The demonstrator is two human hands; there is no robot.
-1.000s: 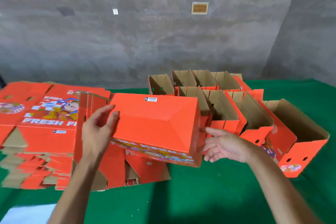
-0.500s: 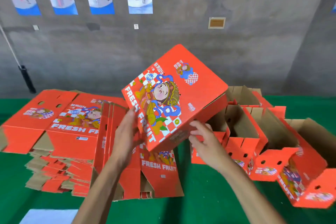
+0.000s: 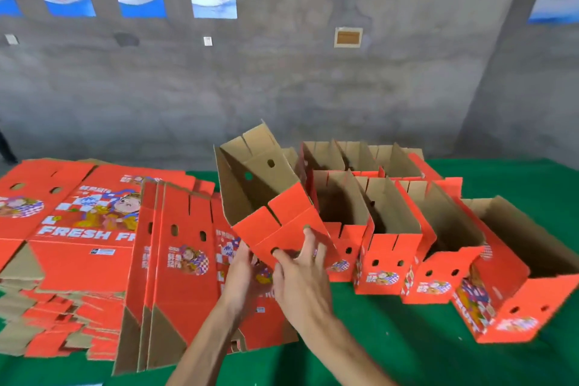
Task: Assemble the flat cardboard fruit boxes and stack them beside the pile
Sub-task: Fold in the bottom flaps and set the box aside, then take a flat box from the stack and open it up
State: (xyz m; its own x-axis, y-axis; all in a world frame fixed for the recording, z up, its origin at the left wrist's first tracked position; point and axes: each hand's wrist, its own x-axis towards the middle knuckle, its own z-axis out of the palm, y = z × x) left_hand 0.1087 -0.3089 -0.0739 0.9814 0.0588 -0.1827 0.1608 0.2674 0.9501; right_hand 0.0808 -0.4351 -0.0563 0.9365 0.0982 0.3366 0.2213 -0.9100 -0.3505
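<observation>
Hands first: right hand (image 3: 302, 276) and left hand (image 3: 247, 273) both grip the near end of an opened box (image 3: 266, 194), tilted up, mouth open. Behind, a good row of assembled boxes (image 3: 391, 247) sits right; thick flat pile (image 3: 78, 244) left, so plenty remains.

Open red box (image 3: 266, 197) tilted upright, flat pile (image 3: 78, 238) left, assembled boxes (image 3: 407, 229) right
</observation>
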